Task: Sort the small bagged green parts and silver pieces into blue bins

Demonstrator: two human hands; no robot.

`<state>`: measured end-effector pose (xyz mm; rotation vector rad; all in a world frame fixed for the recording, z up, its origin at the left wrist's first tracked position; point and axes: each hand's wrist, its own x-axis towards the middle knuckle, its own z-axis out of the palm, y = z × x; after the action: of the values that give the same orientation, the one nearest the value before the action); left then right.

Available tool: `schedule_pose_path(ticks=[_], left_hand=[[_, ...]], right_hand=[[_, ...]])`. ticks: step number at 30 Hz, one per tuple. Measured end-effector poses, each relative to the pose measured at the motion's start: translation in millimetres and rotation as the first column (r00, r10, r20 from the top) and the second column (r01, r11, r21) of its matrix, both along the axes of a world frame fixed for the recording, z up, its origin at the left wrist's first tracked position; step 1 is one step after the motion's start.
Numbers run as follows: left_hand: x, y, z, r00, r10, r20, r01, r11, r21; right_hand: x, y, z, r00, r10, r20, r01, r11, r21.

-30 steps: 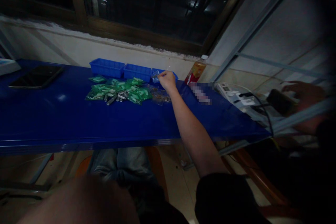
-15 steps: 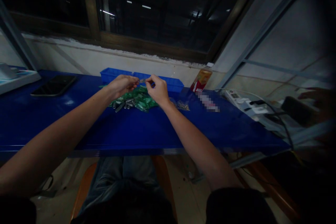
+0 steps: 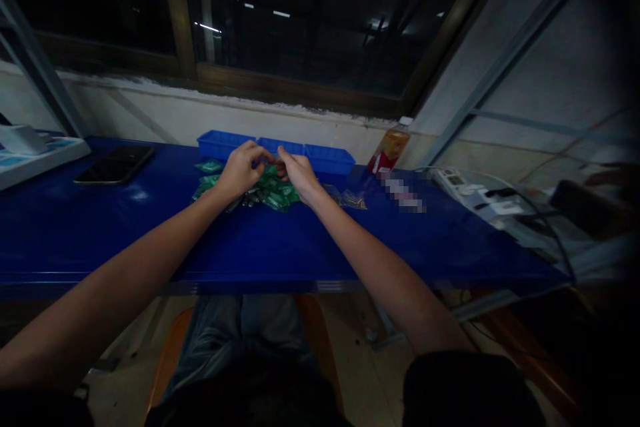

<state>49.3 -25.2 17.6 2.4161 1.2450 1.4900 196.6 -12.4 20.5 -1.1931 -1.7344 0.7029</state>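
My left hand (image 3: 245, 165) is closed in a pinch, thumb and forefinger bent toward my right hand. My right hand (image 3: 297, 173) is closed too, its fingers curled in toward the left hand's fingertips. What they hold between them is hidden or too small to make out. Both hands are just above a pile of green plastic packets (image 3: 280, 196) on the blue table (image 3: 270, 247). Several small grey metal pieces (image 3: 251, 199) lie at the near side of the pile, partly behind my left wrist. A clear bag of small parts (image 3: 355, 199) rests right of my right wrist.
A blue divided bin (image 3: 330, 159) stands behind my hands by the wall. On the left lie a phone (image 3: 115, 164) and a white device (image 3: 50, 160). To the right are a drink bottle (image 3: 390, 150) and a power strip (image 3: 465, 190) with cables.
My hands have come closer together, and the small clear item that showed between their fingertips is now hidden. The view has shifted slightly, moving the scene to the right.
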Motion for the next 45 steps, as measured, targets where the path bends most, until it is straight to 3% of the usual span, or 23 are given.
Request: schedule_pose_path(ticks=[3,5,7,9,11,13,17,21,23,26,34,45], left_hand=[[5.1,-1.6,-1.6,0.998,0.040,-0.054,-0.041,0.999,-0.017],[6.6,0.4,-2.2,0.997,0.071,0.029,-0.065,0.983,-0.172],[6.5,3.2,-1.7,0.969,0.061,0.238,0.039,0.918,-0.394],[5.6,5.1,-0.2,0.876,0.056,0.478,0.230,0.824,-0.518],[4.6,6.0,1.2,0.786,0.063,0.614,0.339,0.787,-0.515],[3.6,6.4,1.4,0.760,0.064,0.646,0.336,0.813,-0.476],[0.8,7.2,-0.9,0.824,0.023,0.566,0.229,0.901,-0.370],[0.3,2.6,0.2,0.972,0.008,0.235,0.032,0.985,-0.168],[2.4,-1.9,2.4,0.997,0.059,0.050,-0.057,0.997,-0.053],[6.3,-6.8,4.6,0.992,0.093,-0.084,-0.089,0.995,0.046],[5.6,-2.4,0.1,0.985,0.121,-0.125,-0.110,0.990,0.090],[4.8,-6.5,4.6,0.989,0.095,-0.111,-0.085,0.992,0.090]], right_hand=[[2.4,1.1,-0.9,0.998,-0.055,0.022,0.053,0.994,0.100],[4.8,-1.0,0.6,0.991,-0.078,0.111,0.050,0.970,0.240],[6.4,-4.4,2.2,0.976,-0.063,0.207,-0.011,0.941,0.338],[6.1,-7.7,3.0,0.962,-0.037,0.270,-0.074,0.919,0.388],[4.3,-10.1,2.7,0.956,-0.026,0.292,-0.101,0.906,0.410],[2.0,-11.0,1.8,0.959,-0.019,0.284,-0.105,0.904,0.414],[-0.6,-7.2,-0.3,0.986,-0.027,0.163,-0.032,0.936,0.349],[0.0,-0.7,-1.6,0.998,0.018,-0.061,-0.014,0.998,0.063],[0.7,1.1,-1.5,0.984,0.045,-0.174,-0.059,0.995,-0.076],[1.3,1.8,-0.5,0.957,0.050,-0.286,-0.096,0.984,-0.148],[5.2,-4.7,10.4,0.860,0.103,-0.499,-0.249,0.940,-0.235],[13.2,-7.0,15.3,0.804,0.206,-0.557,-0.386,0.894,-0.227]])
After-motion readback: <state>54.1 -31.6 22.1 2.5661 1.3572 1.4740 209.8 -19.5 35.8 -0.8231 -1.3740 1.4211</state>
